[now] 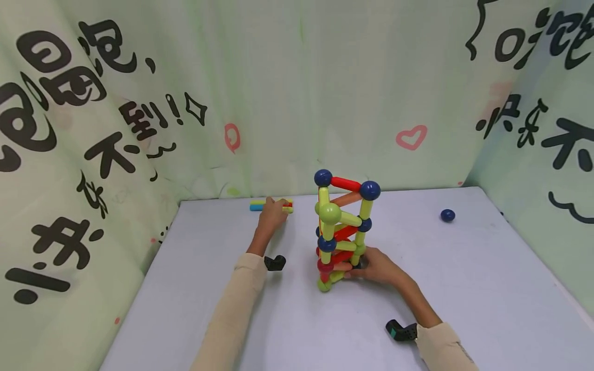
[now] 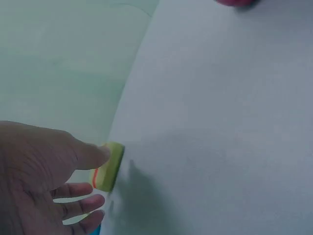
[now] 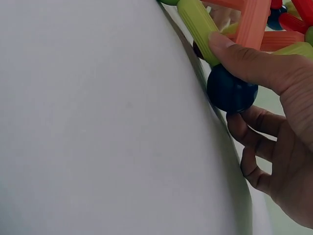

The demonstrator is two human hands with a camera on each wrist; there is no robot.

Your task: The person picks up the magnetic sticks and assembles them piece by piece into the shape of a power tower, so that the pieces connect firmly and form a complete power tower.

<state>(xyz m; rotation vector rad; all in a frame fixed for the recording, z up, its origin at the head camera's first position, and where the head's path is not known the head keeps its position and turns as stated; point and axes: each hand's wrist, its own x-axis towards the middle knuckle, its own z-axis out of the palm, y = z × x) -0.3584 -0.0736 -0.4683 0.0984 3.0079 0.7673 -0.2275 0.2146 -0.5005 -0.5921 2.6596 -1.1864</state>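
Observation:
A tall tower (image 1: 330, 213) of coloured rods and balls stands in the middle of the table, in yellow-green, red, orange and dark blue. At its lower right corner my right hand (image 1: 378, 265) grips it, thumb on a yellow-green rod (image 3: 198, 32) and fingers under a dark blue ball (image 3: 232, 90). By the table's back edge, my left hand (image 1: 273, 215) reaches over a few loose rods (image 1: 256, 207), one of them blue. The left wrist view has its thumb on a yellow-green rod (image 2: 114, 169), with fingers on the other side.
A lone dark blue ball (image 1: 447, 215) lies toward the back right of the white table (image 1: 185, 288). Behind and beside the table hang pale green curtains (image 1: 297, 103) with black writing. Each wrist carries a small black device, the left one (image 1: 275, 263) close over the table.

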